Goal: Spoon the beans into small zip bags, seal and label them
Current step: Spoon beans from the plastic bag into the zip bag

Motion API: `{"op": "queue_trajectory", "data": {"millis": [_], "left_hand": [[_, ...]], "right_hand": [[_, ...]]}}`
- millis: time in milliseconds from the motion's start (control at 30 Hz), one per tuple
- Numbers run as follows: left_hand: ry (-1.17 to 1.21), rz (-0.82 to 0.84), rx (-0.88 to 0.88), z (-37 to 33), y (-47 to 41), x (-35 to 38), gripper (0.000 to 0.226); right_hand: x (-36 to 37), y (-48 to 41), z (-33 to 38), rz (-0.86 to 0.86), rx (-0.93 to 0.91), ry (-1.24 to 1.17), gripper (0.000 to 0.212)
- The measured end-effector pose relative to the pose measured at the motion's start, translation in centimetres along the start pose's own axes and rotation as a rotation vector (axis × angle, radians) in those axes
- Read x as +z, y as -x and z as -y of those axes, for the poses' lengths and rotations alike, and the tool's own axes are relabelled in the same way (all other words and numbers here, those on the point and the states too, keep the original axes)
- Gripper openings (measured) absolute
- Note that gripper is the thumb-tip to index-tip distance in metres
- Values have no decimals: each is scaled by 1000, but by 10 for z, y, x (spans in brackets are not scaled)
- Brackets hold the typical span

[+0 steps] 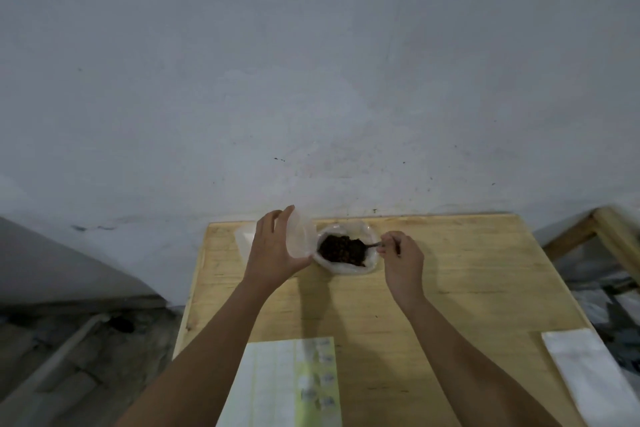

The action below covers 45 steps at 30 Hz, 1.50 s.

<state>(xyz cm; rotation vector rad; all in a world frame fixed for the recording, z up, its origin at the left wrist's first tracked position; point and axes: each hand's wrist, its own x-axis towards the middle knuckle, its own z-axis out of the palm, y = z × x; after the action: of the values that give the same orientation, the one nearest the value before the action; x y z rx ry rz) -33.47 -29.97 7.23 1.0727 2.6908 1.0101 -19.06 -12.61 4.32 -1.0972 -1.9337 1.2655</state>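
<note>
Scooping hand: the right hand (401,258), a little right of the centre of the frame, has its fingers curled and pinches the thin handle of a spoon (372,245).
Spoon: it lies almost level, and its bowl end is down in the beans, pointing to the left of the frame.
Beans: the beans (341,250) are a dark heap inside a big plastic bag (346,268) with its mouth wide open. This bag sits on the far part of the table, close to the wall, between the two hands.
Holding hand: the left hand (273,250) grips a small zip bag (300,236), with the fingers on top and the thumb below.
Small zip bag: clear, held upright just left of the big plastic bag and touching its edge. Whether it holds any beans cannot be told.
Table: the wooden table (450,288) fills the lower middle of the frame.
Label sheet: the label sheet (287,381), pale with a green strip, lies at the lower centre, between the forearms.
White piece: a flat white piece (588,378) lies at the lower right edge of the table.
Wall: a grey wall (311,80) fills the upper frame.
</note>
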Motion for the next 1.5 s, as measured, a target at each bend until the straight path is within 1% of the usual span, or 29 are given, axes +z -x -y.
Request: {"op": "queue_trajectory", "data": {"millis": [67, 167, 267, 400, 467, 533, 633, 800, 933, 1000, 1100, 1233, 1367, 1500], "left_hand": [[-12, 20, -5, 4, 2, 0, 96], [-17, 50, 4, -1, 0, 2, 96], [-21, 59, 7, -1, -1, 2, 96], [-37, 75, 3, -2, 0, 4, 96], [-41, 86, -1, -6, 0, 6, 96], [-48, 97, 3, -12, -1, 9, 95], [-69, 105, 7, -24, -4, 14, 96], [-83, 115, 2, -45, -9, 26, 97], [-64, 135, 31, -65, -12, 40, 96], [-44, 141, 57, -73, -12, 47, 96], [-29, 135, 75, -80, -10, 56, 96], [-28, 124, 70, -77, -8, 52, 94], [-34, 97, 27, -58, -4, 38, 95], [-40, 68, -4, -36, 4, 20, 96]], "right_hand": [[6, 3, 2, -35, 139, -94, 18], [3, -1, 5, -146, 331, -269, 16], [-2, -5, 0, -208, 479, -414, 13], [-11, -10, -6, -264, 571, -499, 14], [-18, -12, -7, -275, 582, -532, 20], [-27, -14, -6, -280, 580, -552, 24], [-42, -19, 0, -282, 560, -587, 23], [-72, -28, 20, -254, 468, -582, 26], [-87, -29, 44, -184, 350, -598, 26], [-90, -26, 55, -114, 281, -598, 26], [-88, -19, 66, -15, 169, -490, 24], [-85, -15, 71, -49, 79, -373, 23], [-78, -16, 66, -121, 90, -379, 20], [-55, -10, 53, -93, 98, -312, 21]]}}
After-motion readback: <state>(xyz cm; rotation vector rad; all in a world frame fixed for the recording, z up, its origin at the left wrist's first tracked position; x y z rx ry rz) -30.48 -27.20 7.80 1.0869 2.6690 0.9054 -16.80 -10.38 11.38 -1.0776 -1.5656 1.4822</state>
